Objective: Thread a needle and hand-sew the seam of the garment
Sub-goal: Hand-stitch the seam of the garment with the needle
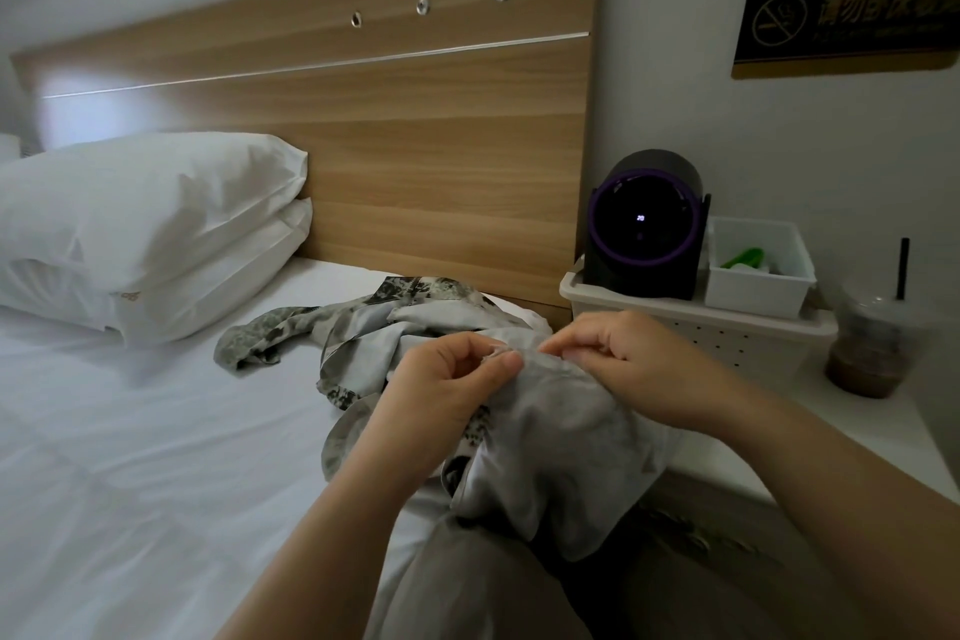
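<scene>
I am watching the left hand (449,382) and right hand (626,361) each pinching the bunched edge of the grey, dark-printed fabric garment (563,437) on the white bed (156,431).

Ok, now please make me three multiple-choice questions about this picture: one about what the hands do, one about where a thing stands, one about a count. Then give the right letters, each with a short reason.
1. What do the left hand and the right hand do?
A. both pinch the garment
B. both lie flat
C. both hang free

2. Where is the cup with the straw?
A. in the right hand
B. on the bedside surface, right of the white basket
C. inside the basket

3. How many metal studs are in the headboard?
A. one
B. two
C. three

Answers:
1 A, both hands close on the garment.
2 B, the cup stands outside the basket, to its right.
3 C, three studs sit in a row.
</scene>
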A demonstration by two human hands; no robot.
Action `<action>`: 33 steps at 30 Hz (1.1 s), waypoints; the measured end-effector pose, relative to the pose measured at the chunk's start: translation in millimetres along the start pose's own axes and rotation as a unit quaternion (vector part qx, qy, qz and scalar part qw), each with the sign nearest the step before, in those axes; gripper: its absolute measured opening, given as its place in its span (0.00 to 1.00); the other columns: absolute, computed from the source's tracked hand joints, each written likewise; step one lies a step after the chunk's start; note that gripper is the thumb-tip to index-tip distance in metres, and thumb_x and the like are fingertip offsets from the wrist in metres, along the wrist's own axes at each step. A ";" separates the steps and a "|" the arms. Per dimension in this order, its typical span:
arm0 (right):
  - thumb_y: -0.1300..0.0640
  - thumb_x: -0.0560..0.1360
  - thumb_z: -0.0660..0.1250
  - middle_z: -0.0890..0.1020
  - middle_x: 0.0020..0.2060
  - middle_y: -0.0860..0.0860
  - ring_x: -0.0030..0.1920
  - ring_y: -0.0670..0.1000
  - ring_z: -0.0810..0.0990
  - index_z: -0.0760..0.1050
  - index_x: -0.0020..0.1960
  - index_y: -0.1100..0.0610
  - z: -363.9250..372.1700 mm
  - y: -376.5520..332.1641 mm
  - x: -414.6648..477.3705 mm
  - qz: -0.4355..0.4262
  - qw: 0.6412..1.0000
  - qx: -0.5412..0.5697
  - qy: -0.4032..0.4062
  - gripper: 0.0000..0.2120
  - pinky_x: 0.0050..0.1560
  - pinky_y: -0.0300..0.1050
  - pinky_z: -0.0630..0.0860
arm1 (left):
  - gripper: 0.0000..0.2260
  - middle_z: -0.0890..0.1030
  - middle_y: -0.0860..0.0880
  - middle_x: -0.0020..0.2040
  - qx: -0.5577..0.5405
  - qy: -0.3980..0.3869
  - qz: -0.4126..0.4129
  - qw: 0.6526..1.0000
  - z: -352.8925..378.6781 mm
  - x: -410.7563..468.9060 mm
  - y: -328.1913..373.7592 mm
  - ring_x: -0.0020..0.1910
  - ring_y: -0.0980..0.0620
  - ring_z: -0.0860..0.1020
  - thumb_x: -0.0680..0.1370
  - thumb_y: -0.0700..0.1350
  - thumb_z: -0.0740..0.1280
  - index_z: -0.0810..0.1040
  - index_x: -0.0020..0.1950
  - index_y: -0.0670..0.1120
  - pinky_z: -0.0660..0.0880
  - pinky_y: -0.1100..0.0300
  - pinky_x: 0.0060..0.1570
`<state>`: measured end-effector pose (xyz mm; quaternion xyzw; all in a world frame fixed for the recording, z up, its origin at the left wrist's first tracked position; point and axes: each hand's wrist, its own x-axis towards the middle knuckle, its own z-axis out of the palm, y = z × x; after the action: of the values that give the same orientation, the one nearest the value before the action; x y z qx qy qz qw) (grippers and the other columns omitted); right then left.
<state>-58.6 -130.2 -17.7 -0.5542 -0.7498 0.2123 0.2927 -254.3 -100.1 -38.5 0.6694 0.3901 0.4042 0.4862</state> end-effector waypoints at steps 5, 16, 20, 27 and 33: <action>0.57 0.78 0.63 0.80 0.46 0.36 0.46 0.29 0.76 0.77 0.52 0.42 -4.4 -3.6 1.2 -0.001 0.998 -0.026 -0.049 0.11 0.43 0.24 0.70 | 0.06 0.82 0.45 0.37 0.005 -0.008 -0.003 1.000 -0.4 -0.9 0.7 0.38 0.52 0.78 0.75 0.46 0.70 0.83 0.40 0.46 0.77 0.53 0.46; 0.60 0.78 0.63 0.82 0.43 0.41 0.43 0.34 0.79 0.76 0.47 0.46 -4.0 -4.0 -0.9 -0.010 0.998 0.016 -0.058 0.09 0.41 0.24 0.70 | 0.06 0.82 0.44 0.39 0.008 -0.005 -0.021 1.000 -2.5 -0.2 -0.7 0.40 0.50 0.78 0.75 0.47 0.70 0.83 0.40 0.47 0.77 0.46 0.52; 0.59 0.78 0.63 0.82 0.43 0.40 0.44 0.34 0.79 0.75 0.46 0.44 -5.1 -3.8 -1.2 -0.018 0.998 0.030 -0.059 0.10 0.41 0.27 0.71 | 0.07 0.82 0.44 0.38 -0.013 -0.005 -0.037 0.999 -2.5 -0.8 0.7 0.40 0.48 0.78 0.75 0.45 0.69 0.83 0.39 0.46 0.76 0.46 0.52; 0.60 0.77 0.64 0.79 0.35 0.33 0.37 0.32 0.76 0.76 0.44 0.42 -6.1 -6.6 -0.1 -0.037 0.997 0.033 -0.059 0.13 0.37 0.26 0.70 | 0.07 0.81 0.44 0.39 -0.042 -0.019 -0.054 0.997 -2.2 -2.4 3.2 0.41 0.48 0.78 0.76 0.44 0.68 0.81 0.43 0.42 0.75 0.50 0.51; 0.61 0.76 0.65 0.78 0.35 0.28 0.37 0.33 0.76 0.77 0.43 0.42 -7.0 -7.7 0.8 -0.051 0.997 0.022 -0.050 0.14 0.35 0.26 0.70 | 0.08 0.81 0.45 0.38 -0.058 -0.040 -0.056 0.996 -2.3 -1.9 1.4 0.41 0.49 0.78 0.72 0.49 0.70 0.82 0.41 0.44 0.75 0.51 0.49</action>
<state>-59.5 -131.7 -7.5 -0.4975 -0.7860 0.2410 0.2769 -257.0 -101.4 -37.0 0.6325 0.3834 0.3713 0.5614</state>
